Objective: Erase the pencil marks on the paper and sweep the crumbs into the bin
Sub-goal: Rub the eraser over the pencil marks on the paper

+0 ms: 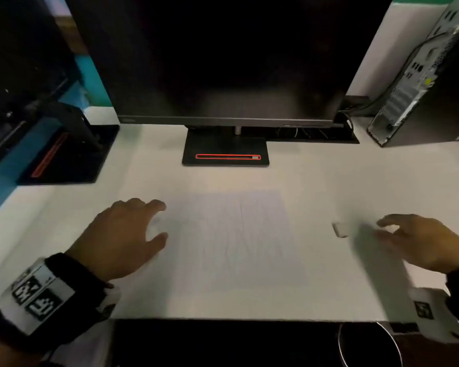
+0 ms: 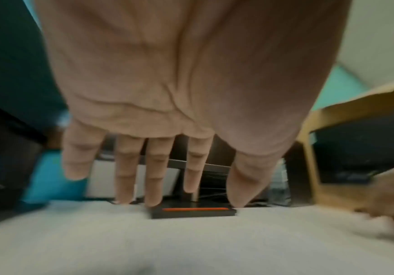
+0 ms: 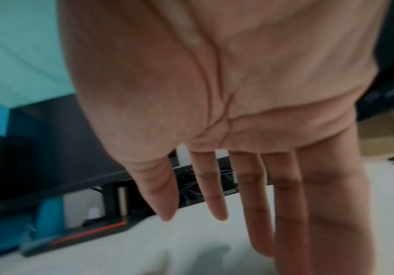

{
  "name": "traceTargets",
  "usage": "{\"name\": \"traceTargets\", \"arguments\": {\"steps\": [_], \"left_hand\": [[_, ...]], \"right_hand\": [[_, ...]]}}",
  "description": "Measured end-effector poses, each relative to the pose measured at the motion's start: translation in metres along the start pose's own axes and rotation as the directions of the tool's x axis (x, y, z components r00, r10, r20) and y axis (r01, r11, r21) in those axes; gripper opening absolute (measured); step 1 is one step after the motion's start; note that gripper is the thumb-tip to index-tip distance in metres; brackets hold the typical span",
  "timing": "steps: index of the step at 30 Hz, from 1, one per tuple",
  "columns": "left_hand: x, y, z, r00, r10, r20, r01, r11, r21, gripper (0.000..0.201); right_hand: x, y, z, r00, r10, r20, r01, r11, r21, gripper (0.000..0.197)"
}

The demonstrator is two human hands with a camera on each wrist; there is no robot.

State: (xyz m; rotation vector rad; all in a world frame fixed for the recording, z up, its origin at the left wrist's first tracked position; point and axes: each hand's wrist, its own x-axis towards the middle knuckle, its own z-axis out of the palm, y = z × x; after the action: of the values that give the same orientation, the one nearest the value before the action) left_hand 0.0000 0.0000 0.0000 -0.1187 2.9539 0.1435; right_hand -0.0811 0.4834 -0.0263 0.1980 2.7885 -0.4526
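Observation:
A white sheet of paper (image 1: 239, 239) with faint pencil scribbles lies flat on the white desk (image 1: 223, 178). A small white eraser (image 1: 340, 229) lies on the desk just right of the paper. My left hand (image 1: 154, 221) hovers at the paper's left edge, fingers spread and holding nothing; the left wrist view shows its straight fingers (image 2: 153, 176) above the desk. My right hand (image 1: 390, 230) hangs open a short way right of the eraser, apart from it, fingers (image 3: 250, 201) straight. A round bin (image 1: 368, 345) with a metal rim shows below the desk's front edge, right of centre.
A large dark monitor (image 1: 223, 62) on a black stand (image 1: 225, 152) stands behind the paper. A second monitor base (image 1: 69, 157) sits at the back left. A desktop computer tower (image 1: 429, 83) with cables stands at the back right.

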Motion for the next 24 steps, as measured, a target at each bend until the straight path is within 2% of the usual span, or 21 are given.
{"name": "traceTargets", "arguments": {"steps": [1,2,4,6,9,13,16,19,21,24], "left_hand": [[0.000,0.009,0.003,0.997,0.072,0.008,-0.071,0.995,-0.075,0.056],[0.000,0.017,0.006,0.990,0.140,0.027,-0.136,0.982,-0.131,0.055],[0.001,0.033,0.013,0.960,0.266,0.094,-0.250,0.956,-0.153,0.055],[0.006,0.045,0.018,0.942,0.309,0.134,-0.290,0.946,-0.142,0.054],[0.022,0.057,0.019,0.925,0.336,0.177,-0.320,0.941,-0.111,0.056],[0.055,0.071,0.022,0.899,0.337,0.280,-0.331,0.941,-0.067,0.071],[0.077,0.081,0.029,0.875,0.333,0.351,-0.348,0.937,-0.022,0.094],[0.084,0.088,0.040,0.853,0.327,0.407,-0.374,0.927,0.039,0.113],[0.085,0.092,0.045,0.855,0.328,0.402,-0.388,0.919,0.076,0.116],[0.082,0.096,0.046,0.851,0.328,0.411,-0.382,0.923,0.054,0.115]], "right_hand": [[-0.001,-0.010,0.000,0.999,-0.043,0.022,0.041,0.993,0.112,0.032],[-0.004,-0.021,0.004,0.997,-0.060,0.057,0.052,0.989,0.139,0.023],[-0.011,-0.043,0.009,0.986,-0.135,0.095,0.124,0.986,0.113,0.027],[-0.007,-0.051,0.022,0.980,-0.157,0.126,0.151,0.987,0.056,0.036],[0.001,-0.059,0.030,0.977,-0.168,0.133,0.182,0.978,-0.101,0.041],[0.014,-0.063,0.030,0.959,-0.245,0.143,0.263,0.957,-0.120,0.012],[0.020,-0.064,0.024,0.941,-0.312,0.130,0.321,0.945,-0.054,0.017],[0.018,-0.076,0.021,0.902,-0.417,0.114,0.405,0.907,0.116,0.029],[0.017,-0.086,0.024,0.879,-0.463,0.118,0.430,0.874,0.224,0.036],[0.019,-0.098,0.032,0.866,-0.488,0.113,0.454,0.860,0.235,0.034]]}}
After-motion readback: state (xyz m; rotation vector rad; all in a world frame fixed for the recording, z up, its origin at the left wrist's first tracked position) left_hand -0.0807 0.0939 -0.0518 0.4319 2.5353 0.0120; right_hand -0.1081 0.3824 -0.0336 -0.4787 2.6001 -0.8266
